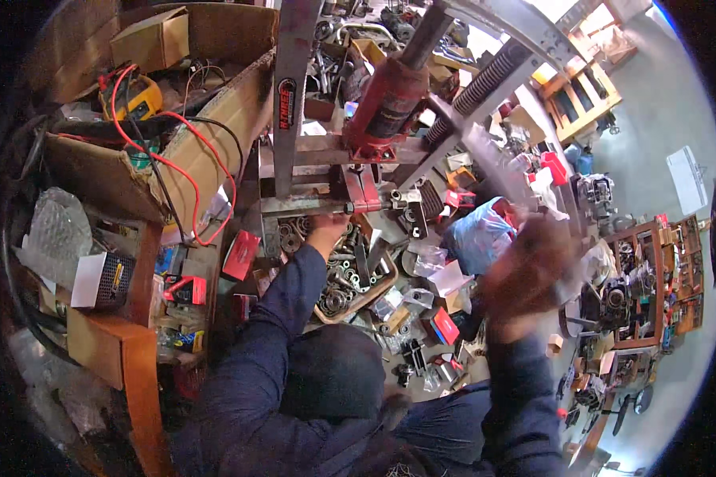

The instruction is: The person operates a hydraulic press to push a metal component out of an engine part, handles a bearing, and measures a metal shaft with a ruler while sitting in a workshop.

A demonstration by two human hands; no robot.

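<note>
A press frame of grey steel bars (285,119) stands before me, with a red bottle jack (386,107) mounted in it and a coil spring (489,79) to its right. Under the jack, a metal rod-shaped part (374,205) lies crosswise by a red block. My left hand (326,232) is at the rod's left end, its fingers closed there and partly hidden. Below that hand sits a tray (386,286) of bearings, rings and other metal parts. My right hand (533,274) is raised at the right, badly smeared by motion; whether it holds the blurred bar (493,159) above it cannot be told.
At the left, an open cardboard box (111,171) holds a yellow meter (135,97) with red and black leads hanging out. A blue plastic bag (481,236) lies right of the press. Small boxes and metal parts litter the floor. A wooden rack (640,286) of parts stands far right.
</note>
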